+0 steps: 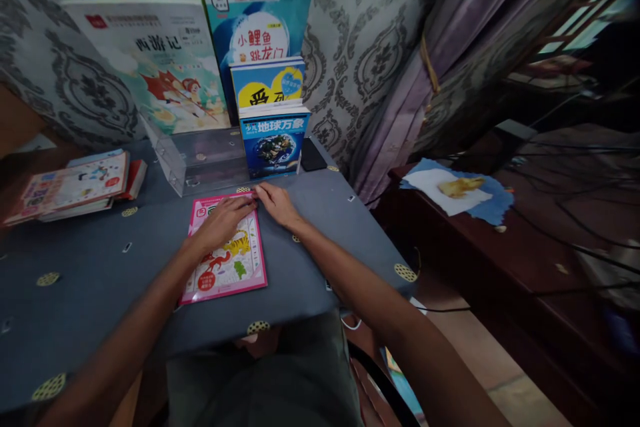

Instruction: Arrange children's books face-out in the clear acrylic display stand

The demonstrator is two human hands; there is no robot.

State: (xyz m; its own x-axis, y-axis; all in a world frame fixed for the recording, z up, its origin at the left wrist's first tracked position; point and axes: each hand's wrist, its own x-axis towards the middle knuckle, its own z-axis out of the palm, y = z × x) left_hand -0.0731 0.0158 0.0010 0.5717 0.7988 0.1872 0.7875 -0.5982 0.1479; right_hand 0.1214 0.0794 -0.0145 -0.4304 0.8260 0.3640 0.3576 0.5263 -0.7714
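Note:
A thin children's book with a pink border point(253, 273) lies on the table, its cover printed with a yellow tiger and a red fox. My left hand point(225, 219) rests flat across the upper part of the cover, fingers stretched toward the top right corner. At that same corner my right hand point(276, 205) has its fingers drawn together on the book's edge. The two hands' fingertips nearly meet there. Part of the title is hidden under my left hand.
Behind the book, a clear acrylic stand point(173, 160) is beside a blue earth book point(274, 147). Taller picture books point(165, 60) stand at the back. A stack of books point(85, 180) lies left; a dark phone point(313, 155) lies right. Cables cross a dark red side table point(465, 253).

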